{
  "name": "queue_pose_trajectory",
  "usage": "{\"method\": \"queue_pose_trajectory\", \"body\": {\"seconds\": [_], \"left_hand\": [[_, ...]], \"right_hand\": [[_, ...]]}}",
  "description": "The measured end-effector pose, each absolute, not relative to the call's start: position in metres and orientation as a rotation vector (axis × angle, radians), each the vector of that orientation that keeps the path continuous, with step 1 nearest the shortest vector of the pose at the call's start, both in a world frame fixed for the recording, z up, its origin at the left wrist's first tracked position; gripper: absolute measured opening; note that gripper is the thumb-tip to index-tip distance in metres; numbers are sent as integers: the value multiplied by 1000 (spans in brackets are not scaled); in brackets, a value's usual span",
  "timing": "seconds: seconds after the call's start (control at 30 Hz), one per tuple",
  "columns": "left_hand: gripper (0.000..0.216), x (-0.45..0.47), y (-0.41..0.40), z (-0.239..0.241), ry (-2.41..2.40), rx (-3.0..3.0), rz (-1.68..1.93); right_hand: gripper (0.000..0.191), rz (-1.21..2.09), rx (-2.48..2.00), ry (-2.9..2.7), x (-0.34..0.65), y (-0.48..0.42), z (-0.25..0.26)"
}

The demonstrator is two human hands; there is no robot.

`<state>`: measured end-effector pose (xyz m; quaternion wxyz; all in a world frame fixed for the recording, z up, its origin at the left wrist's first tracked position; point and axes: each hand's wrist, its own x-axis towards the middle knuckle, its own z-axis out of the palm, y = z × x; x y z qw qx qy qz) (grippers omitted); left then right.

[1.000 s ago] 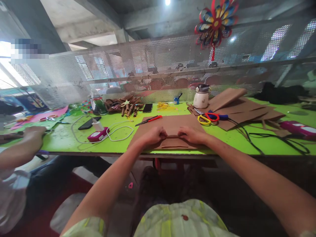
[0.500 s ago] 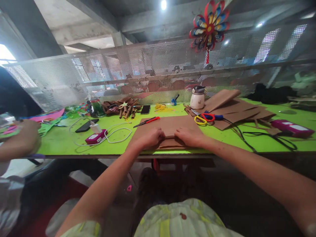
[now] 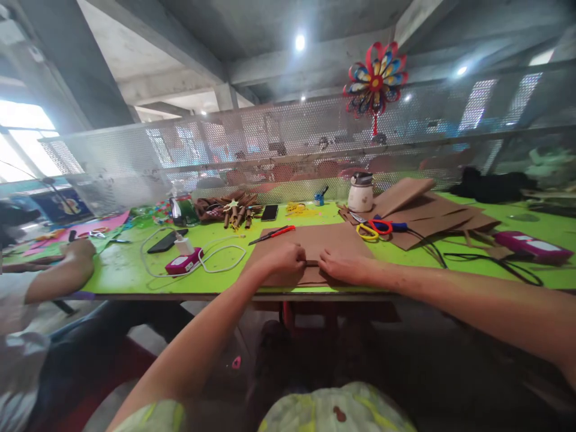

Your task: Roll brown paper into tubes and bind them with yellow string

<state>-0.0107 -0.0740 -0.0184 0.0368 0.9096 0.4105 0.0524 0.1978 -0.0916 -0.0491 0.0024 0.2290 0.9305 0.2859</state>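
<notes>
My left hand (image 3: pixel 290 258) and my right hand (image 3: pixel 342 267) are close together near the table's front edge, fingers curled down. Between them, both pinch a narrow rolled or folded edge of brown paper (image 3: pixel 311 263). It lies over a larger brown paper sheet (image 3: pixel 333 237); how far the roll extends under my fingers is hidden. A pen-like cutter with a red handle (image 3: pixel 272 234) rests on the sheet's far left part. Beyond my right hand lie scissors with red and yellow handles (image 3: pixel 374 228) and a blue-handled tool (image 3: pixel 395 227).
Brown paper sheets (image 3: pixel 432 216) pile up at right, near a white jar (image 3: pixel 360 195) and a purple box (image 3: pixel 533 246). At left are a purple power socket (image 3: pixel 184 261) with a white cable, phones (image 3: pixel 270 212) and paper rolls (image 3: pixel 240 216). A co-worker's hand (image 3: pixel 78 264) works at far left.
My view has tipped upward a little. Between my hands, the paper edge now shows as a thinner, darker strip, and the loose flap below it looks flatter. Both hands stay on the paper.
</notes>
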Motion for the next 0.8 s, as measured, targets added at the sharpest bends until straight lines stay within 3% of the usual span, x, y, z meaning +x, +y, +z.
{"method": "queue_pose_trajectory", "body": {"seconds": [0.27,0.5,0.8], "left_hand": [[44,-2,-63,6,1169,2663,90],[46,-12,-79,2,940,2054,258],[42,-13,-111,1,942,1995,344]], "right_hand": [[18,1004,814,2965,199,-100,-30],[18,1095,717,3041,198,-124,-4],[16,1045,658,3075,199,-146,5]]}}
